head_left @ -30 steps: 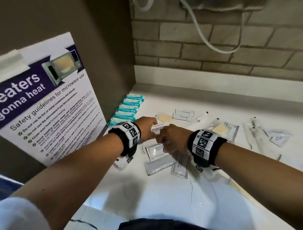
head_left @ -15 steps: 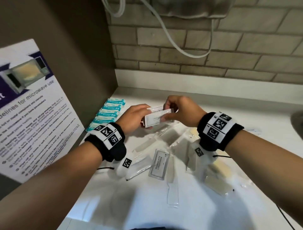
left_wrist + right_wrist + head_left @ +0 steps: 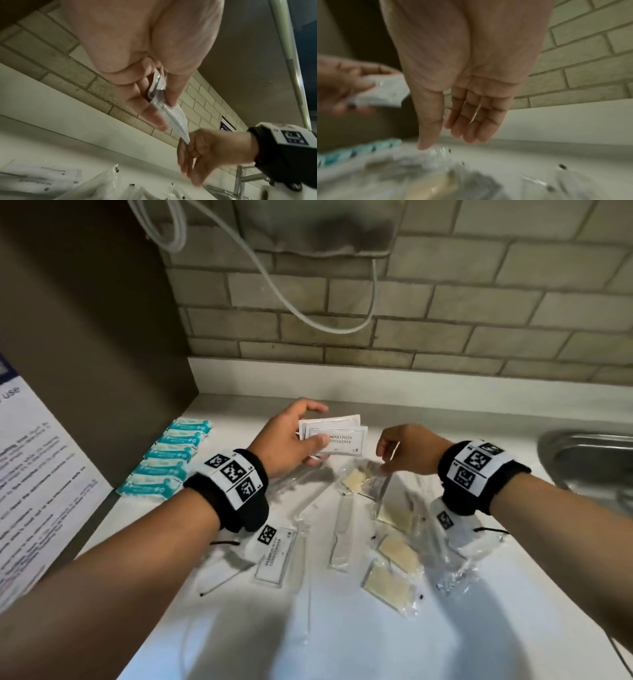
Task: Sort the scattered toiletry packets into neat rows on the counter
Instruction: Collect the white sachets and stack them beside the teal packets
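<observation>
My left hand holds a small stack of white shampoo-with-conditioner packets above the counter, thumb on top, fingers beneath; the left wrist view shows the shampoo packets pinched edge-on. My right hand hovers just right of them, holding nothing, its fingers straight and relaxed. Below lie scattered clear packets: another shampoo packet, soap bars in clear wrap, and long clear sachets. A neat row of teal packets lies at the left along the dark panel.
A white counter runs to a white upstand and brick wall. A steel sink sits at the right. A safety poster leans at the left. A white cable hangs on the wall above.
Both hands lifted from the pile with shampoo packets. The right hand has let go and drawn back to the right; the left keeps the stack. The camera view tilted up and right.
</observation>
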Tool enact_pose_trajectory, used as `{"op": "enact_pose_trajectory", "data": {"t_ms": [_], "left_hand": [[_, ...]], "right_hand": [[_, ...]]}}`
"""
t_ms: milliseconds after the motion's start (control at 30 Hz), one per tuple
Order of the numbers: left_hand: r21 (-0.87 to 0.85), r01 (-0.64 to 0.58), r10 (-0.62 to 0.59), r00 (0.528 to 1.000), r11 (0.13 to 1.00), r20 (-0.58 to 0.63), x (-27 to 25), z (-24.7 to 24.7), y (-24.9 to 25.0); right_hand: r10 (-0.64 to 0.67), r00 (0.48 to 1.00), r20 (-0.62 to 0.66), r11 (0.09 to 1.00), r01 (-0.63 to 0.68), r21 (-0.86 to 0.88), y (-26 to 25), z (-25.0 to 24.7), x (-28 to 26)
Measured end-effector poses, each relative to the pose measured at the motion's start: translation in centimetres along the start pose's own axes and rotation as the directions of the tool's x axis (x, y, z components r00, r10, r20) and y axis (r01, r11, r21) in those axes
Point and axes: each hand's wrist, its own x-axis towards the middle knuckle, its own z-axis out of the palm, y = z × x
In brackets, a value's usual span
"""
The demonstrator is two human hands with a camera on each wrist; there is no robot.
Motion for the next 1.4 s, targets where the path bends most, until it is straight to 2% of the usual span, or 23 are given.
{"op": "enact_pose_trajectory", "data": {"t_ms": [133,267,367,467,600,700,867,933,1000,1033,1100,1167,1233,1300,1400], "left_hand": [[-0.008,-0.007,0.007,0.999,1.000,-0.041,0.8,0.7,0.2],[-0.023,0.024,-0.026,0.998,0.999,-0.063,1.2,1.4,0.5],[-0.010,0.050,-0.050,0.996,0.999,-0.075,0.9,1.4,0.5],[0.021,0.065,-0.062,0.992,0.998,-0.106,0.3,1.1,-0.1],[0.085,0.082,-0.070,0.988,0.993,-0.135,-0.9,0.2,-0.9],[0.109,0.090,-0.073,0.985,0.990,-0.154,-1.8,-0.2,-1.1],[0.123,0.112,-0.085,0.975,0.986,-0.207,-2.8,-1.4,-0.8],[0.132,0.118,-0.084,0.968,0.984,-0.235,-3.7,-2.5,-0.6],[0.139,0.114,-0.074,0.962,0.984,-0.264,-4.7,-3.7,-0.8],[0.138,0.108,-0.066,0.958,0.985,-0.278,-5.1,-4.2,-0.9],[0.137,0.112,-0.064,0.947,0.984,-0.314,-6.2,-5.3,-1.1],[0.145,0.134,-0.078,0.938,0.980,-0.339,-7.2,-6.3,-1.5],[0.149,0.141,-0.080,0.931,0.979,-0.355,-8.1,-7.0,-1.8],[0.159,0.151,-0.083,0.924,0.976,-0.373,-8.9,-7.6,-2.2],[0.156,0.159,-0.090,0.922,0.975,-0.376,-9.9,-8.2,-3.0]], "right_hand": [[0.020,0.986,0.163,0.963,0.025,-0.268,2.3,2.6,1.0],[0.043,0.989,0.144,0.964,-0.003,-0.267,3.0,3.7,3.1],[0.115,0.971,0.208,0.964,-0.058,-0.260,2.8,4.6,4.9],[0.114,0.978,0.174,0.931,-0.045,-0.361,2.9,5.3,7.0],[0.166,0.959,0.229,0.893,-0.048,-0.447,2.3,4.8,8.0],[0.192,0.964,0.184,0.884,-0.089,-0.458,2.3,4.6,7.7],[0.134,0.991,0.024,0.888,-0.110,-0.446,-0.1,2.2,5.5],[0.059,0.996,-0.069,0.887,-0.084,-0.454,-2.1,1.0,4.3],[-0.065,0.990,-0.127,0.914,0.008,-0.406,-4.6,0.2,3.1],[-0.119,0.987,-0.105,0.933,0.075,-0.352,-5.8,0.2,2.5],[-0.223,0.973,0.063,0.952,0.232,-0.202,-8.7,0.9,1.0],[-0.280,0.908,0.311,0.950,0.310,-0.050,-11.1,3.1,-0.1],[-0.272,0.836,0.477,0.956,0.291,0.035,-12.4,6.2,-0.4],[-0.243,0.797,0.552,0.956,0.294,-0.004,-13.1,9.1,-0.7],[-0.234,0.793,0.563,0.920,0.367,-0.135,-13.4,11.2,-0.6]]}}
